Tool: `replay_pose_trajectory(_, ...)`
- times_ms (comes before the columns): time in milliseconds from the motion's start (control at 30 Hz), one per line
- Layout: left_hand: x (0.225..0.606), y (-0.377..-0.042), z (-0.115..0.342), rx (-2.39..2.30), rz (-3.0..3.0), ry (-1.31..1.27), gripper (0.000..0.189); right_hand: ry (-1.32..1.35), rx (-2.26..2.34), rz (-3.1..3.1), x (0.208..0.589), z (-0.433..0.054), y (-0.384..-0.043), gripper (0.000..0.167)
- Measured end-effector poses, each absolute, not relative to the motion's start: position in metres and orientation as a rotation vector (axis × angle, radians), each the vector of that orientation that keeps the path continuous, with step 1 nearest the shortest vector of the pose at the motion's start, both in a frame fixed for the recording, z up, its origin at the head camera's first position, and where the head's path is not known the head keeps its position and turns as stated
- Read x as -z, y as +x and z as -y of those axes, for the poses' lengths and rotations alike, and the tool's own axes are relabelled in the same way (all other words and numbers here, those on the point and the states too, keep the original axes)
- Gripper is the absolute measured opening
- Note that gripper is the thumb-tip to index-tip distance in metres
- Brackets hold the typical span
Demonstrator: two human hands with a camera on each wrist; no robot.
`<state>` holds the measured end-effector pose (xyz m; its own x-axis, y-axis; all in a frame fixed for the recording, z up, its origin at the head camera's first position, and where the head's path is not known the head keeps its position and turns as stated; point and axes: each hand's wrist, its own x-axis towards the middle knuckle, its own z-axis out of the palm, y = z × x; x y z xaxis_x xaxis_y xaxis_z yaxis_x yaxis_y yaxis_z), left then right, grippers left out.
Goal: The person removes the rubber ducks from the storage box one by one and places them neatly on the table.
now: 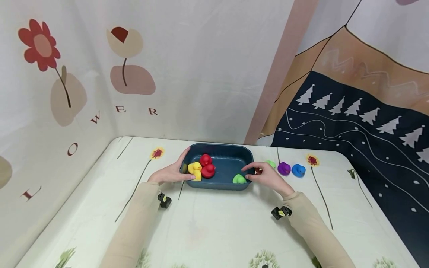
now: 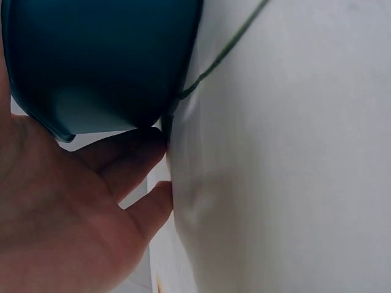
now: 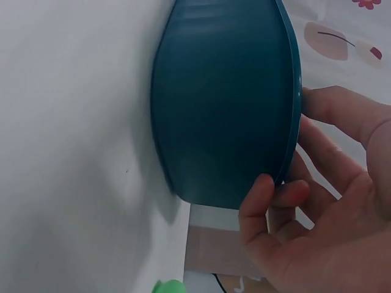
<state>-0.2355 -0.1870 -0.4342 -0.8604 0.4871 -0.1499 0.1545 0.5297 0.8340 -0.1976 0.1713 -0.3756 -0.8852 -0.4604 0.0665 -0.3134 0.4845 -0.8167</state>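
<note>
A dark blue rectangular tub [image 1: 228, 158] stands on the table with rubber ducks inside. Yellow [image 1: 195, 167] shows at its left end, next to two red ducks [image 1: 208, 171]; a light green duck [image 1: 239, 179] sits in the near right corner. My left hand [image 1: 172, 173] grips the tub's left end, thumb over the near rim; its palm and fingers lie along the outer wall [image 2: 104, 67] in the left wrist view. At the right end my right hand [image 1: 268, 178] holds the rim. In the right wrist view its fingers [image 3: 330, 152] touch the tub's edge [image 3: 296, 104].
Right of the tub stand a purple duck [image 1: 284, 169] and a blue duck [image 1: 298, 170]. Another green duck [image 1: 270, 163] and a reddish-brown thing [image 1: 258, 171] are partly hidden behind my right hand. A printed cloth [image 1: 214, 223] covers the table; curtains [image 1: 201, 74] hang behind.
</note>
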Motion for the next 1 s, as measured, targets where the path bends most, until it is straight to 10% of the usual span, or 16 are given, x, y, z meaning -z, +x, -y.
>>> replay_pose_trajectory(1000, 0.433, -0.237, 0.187, -1.248, -2.399, 0.501, 0.111, -0.723, 1.077, -2.373, 0.404, -0.168, -0.242, 0.020)
